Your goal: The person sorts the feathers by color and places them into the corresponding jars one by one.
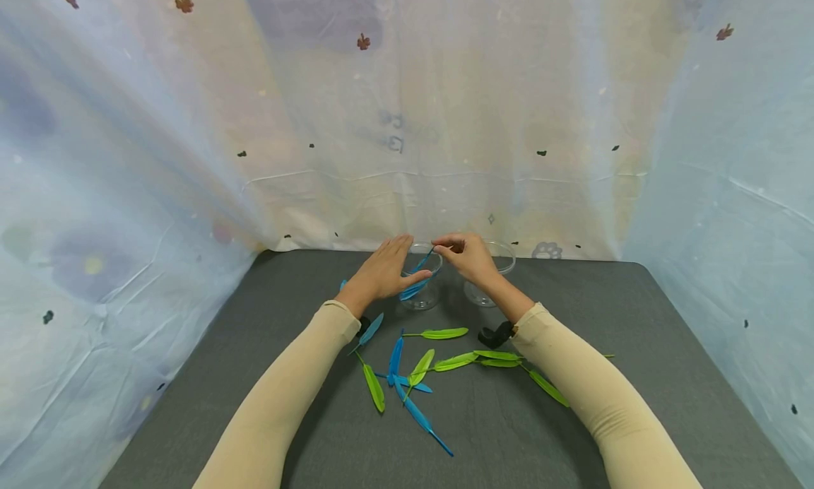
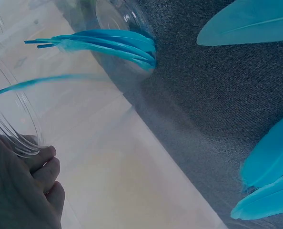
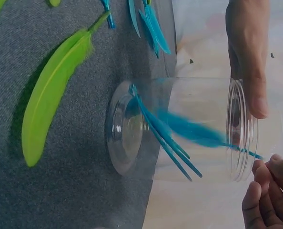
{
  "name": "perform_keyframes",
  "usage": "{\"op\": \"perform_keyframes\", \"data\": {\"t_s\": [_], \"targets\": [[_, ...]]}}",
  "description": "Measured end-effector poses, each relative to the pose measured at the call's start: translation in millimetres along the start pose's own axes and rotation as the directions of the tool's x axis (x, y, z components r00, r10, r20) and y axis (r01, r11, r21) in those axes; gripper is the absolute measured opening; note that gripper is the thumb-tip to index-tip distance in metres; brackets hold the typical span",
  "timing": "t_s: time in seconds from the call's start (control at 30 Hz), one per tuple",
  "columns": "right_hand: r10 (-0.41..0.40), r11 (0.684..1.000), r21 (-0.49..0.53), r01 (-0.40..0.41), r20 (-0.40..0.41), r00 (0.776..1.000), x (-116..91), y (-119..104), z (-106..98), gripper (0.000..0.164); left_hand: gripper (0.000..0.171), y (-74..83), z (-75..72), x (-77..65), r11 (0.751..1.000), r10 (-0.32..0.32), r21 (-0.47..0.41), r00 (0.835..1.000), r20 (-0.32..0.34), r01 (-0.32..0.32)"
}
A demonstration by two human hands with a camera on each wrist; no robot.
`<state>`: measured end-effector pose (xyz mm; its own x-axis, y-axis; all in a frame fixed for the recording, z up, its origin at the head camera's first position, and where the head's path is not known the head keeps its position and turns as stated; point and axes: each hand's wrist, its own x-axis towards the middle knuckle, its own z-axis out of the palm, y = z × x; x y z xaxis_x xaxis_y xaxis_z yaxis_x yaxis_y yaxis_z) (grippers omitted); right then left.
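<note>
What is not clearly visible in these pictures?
Head view: the right hand covers part of the right jar.
Head view: the right sleeve hides the table beneath it.
Right wrist view: the held feather is blurred, probably by motion.
Left wrist view: the right edge cuts off the loose blue feathers.

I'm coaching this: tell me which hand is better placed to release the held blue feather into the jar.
Probably the right hand: it pinches the blue feather by one end, with most of it inside the jar. The left hand is at the jar's rim, apparently steadying it.
</note>
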<state>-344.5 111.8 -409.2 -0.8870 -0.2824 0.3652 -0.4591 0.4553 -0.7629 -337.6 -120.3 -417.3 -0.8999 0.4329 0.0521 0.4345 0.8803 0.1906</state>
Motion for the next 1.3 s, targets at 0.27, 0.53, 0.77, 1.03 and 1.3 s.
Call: {"op": "perform_keyframes", "data": {"t_s": [0.27, 0.53, 0.77, 1.03, 1.3], "targets": [[0.002, 0.999, 0.045, -0.002, -0.008, 1.0, -3.4, 0.4, -1.9, 0.023, 0.106, -0.1, 0.7, 0.5, 1.0, -0.006, 0.003, 1.0, 0.002, 0.006], [-0.08, 0.994, 0.075, 0.084, -0.059, 0.995, -13.4, -1.0, -9.6, 0.024, 0.106, -0.5, 0.7, 2.0, 1.0, -0.006, -0.001, 1.0, 0.007, 0.006], [-0.106, 0.988, 0.105, 0.115, -0.087, 0.991, -27.8, -3.0, -19.5, 0.023, 0.106, -0.9, 0.3, 2.3, 1.0, -0.001, 0.01, 1.0, 0.014, 0.001], [-0.127, 0.984, 0.112, 0.138, -0.099, 0.987, -49.2, -5.1, -26.7, 0.02, 0.107, -1.7, 0.2, 1.6, 1.0, 0.001, -0.003, 1.0, 0.007, -0.001], [-0.105, 0.989, 0.101, 0.112, -0.068, 0.992, -77.8, 4.4, -31.4, 0.018, 0.106, -1.8, 1.4, 1.9, 1.0, 0.001, -0.007, 1.0, 0.004, -0.001]]}}
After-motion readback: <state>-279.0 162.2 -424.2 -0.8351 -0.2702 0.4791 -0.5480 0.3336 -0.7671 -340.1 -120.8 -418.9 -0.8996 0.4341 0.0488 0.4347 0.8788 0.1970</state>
